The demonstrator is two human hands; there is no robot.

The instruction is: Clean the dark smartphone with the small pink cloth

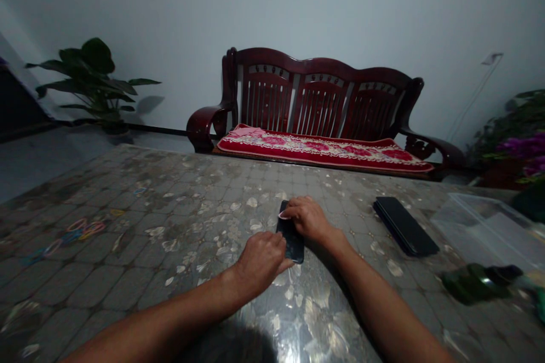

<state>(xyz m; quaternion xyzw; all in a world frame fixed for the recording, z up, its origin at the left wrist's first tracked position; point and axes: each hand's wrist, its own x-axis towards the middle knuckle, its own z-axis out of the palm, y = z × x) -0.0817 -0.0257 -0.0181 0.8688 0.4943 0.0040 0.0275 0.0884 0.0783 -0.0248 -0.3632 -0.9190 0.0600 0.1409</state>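
Observation:
A black phone (pixel 293 243) lies flat on the patterned table (pixel 179 227), near its middle. My left hand (pixel 259 261) rests on the phone's near end with its fingers curled against it. My right hand (pixel 306 217) presses on the far end of the phone, and its fingertips pinch a small pale pink piece (pixel 283 215) at the phone's top left corner. Both forearms reach in from the bottom of the view.
A second black phone (pixel 405 226) lies to the right. A clear plastic box (pixel 489 229) and a dark green object (pixel 477 282) sit at the right edge. Coloured rubber bands (pixel 80 231) lie at the left. Behind the table stand a wooden bench (pixel 315 113) and plants (pixel 91 82).

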